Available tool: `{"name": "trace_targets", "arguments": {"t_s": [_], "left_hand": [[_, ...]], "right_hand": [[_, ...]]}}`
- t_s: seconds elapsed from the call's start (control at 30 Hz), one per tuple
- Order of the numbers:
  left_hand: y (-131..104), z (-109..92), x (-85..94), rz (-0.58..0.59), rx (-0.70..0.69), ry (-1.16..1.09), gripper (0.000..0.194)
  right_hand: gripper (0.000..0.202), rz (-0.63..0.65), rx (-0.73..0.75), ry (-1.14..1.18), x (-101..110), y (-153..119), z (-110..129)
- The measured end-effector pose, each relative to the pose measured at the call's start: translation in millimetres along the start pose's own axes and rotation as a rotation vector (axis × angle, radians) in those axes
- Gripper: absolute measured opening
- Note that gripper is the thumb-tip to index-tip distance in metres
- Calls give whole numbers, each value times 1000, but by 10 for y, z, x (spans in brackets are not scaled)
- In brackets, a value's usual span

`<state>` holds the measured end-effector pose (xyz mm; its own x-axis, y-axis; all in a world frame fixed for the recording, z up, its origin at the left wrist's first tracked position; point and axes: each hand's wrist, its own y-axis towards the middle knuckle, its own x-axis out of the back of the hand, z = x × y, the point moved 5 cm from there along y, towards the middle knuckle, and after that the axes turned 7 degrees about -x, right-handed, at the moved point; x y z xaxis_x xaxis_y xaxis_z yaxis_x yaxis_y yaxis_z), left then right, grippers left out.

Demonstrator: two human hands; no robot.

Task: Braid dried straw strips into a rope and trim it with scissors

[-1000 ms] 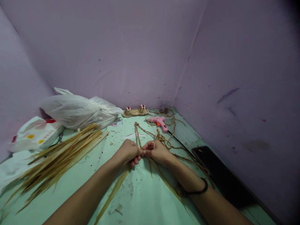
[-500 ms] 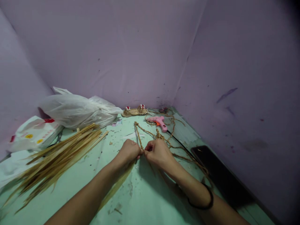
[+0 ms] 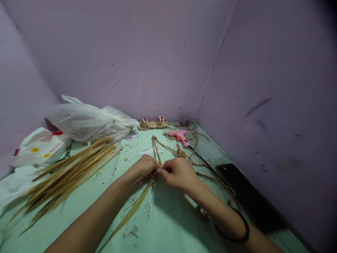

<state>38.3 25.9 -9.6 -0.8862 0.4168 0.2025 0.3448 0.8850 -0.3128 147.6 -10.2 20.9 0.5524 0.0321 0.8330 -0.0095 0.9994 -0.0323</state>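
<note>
Close together at the middle of the green surface, my left hand [image 3: 145, 166] and my right hand [image 3: 177, 172] pinch the near end of a braided straw cord [image 3: 157, 151]. From there the cord runs away from me, bends sharply and trails back to the right in loose loops. A flat dried leaf strip [image 3: 134, 210] hangs from under my left fingers toward me. Both hands have their fingers closed, and the fingertips almost meet. The exact grip points are hidden behind the fingers.
Left lies a bundle of dried leaf strips [image 3: 71, 175], with a white plastic bag [image 3: 92, 121] and a white packet [image 3: 42, 147] behind. At the back are a woven sandal-like piece [image 3: 152, 125] and a pink glue gun [image 3: 179, 136]. A dark phone-like slab [image 3: 247, 195] lies right.
My right hand's fingertips have shifted slightly left, closer against my left hand. The leaf strip now shows clear of my left forearm. The view has tilted a little.
</note>
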Motion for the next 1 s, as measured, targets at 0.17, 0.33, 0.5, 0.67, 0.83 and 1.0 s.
{"name": "trace_targets", "arguments": {"t_s": [0.17,0.33,0.5,0.67,0.83,1.0], "left_hand": [[21,12,5,90,-2,-4,5],[4,3,1,128,-13,7,8],[3,6,-2,143,-1,35,8],[-3,8,-6,218,-15,33,8],[-5,60,47,176,54,92,9],[-44,29,97,236,54,143,16]], "right_hand": [[5,159,-358,729,-49,192,-301],[12,519,-463,1006,-313,84,-111],[18,403,-458,800,-351,135,-192],[15,304,-426,785,-324,158,-242],[12,247,-361,849,-309,143,-217],[6,217,-357,906,-317,158,-243]]}}
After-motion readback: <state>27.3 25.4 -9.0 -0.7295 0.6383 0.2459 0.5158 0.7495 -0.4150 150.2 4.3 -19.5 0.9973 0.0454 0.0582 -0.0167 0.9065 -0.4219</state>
